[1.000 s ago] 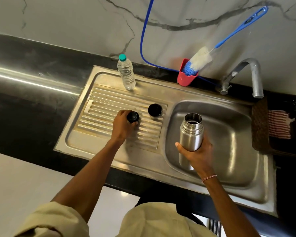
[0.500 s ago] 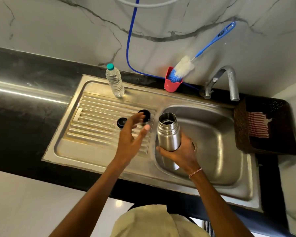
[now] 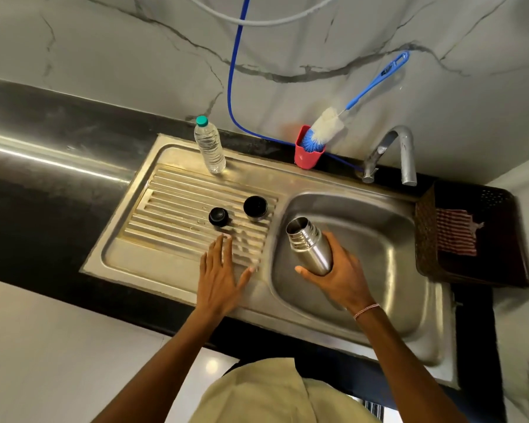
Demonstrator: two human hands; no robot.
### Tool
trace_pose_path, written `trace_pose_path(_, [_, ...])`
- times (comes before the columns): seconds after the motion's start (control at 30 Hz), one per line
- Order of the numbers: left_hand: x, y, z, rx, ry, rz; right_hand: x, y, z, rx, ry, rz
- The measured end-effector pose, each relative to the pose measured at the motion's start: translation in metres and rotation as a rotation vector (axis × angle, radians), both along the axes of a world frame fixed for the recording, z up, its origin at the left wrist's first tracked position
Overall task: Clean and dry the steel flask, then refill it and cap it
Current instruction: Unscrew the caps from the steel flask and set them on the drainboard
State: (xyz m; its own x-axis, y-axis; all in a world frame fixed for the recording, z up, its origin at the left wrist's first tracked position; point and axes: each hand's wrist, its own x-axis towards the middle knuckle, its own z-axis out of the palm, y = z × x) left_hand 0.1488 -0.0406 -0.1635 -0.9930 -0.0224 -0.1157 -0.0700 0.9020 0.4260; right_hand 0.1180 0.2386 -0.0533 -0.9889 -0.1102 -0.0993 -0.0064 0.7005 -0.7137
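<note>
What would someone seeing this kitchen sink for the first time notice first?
The open steel flask, tilted over the sink basin and gripped by the right hand, draws the eye first. Its black stopper and black cup lid sit apart on the ribbed drainboard, just beyond the spread left hand. At the back, a blue-and-white bottle brush stands in a red cup beside the tap.

open steel flask (image 3: 310, 245) tilted over the sink basin (image 3: 379, 233), uncapped.
</note>
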Motion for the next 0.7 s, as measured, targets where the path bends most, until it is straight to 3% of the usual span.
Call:
trace_pose_path(0.2, [0.008, -0.009, -0.021, -0.143, -0.124, -0.032, 0.009, 0.037, -0.035, 0.210, -0.092, 0.015])
trace_pose_path(0.7, [0.007, -0.010, -0.028, -0.172, -0.246, 0.033, 0.013, 0.052, -0.067, 0.369, -0.270, 0.130])
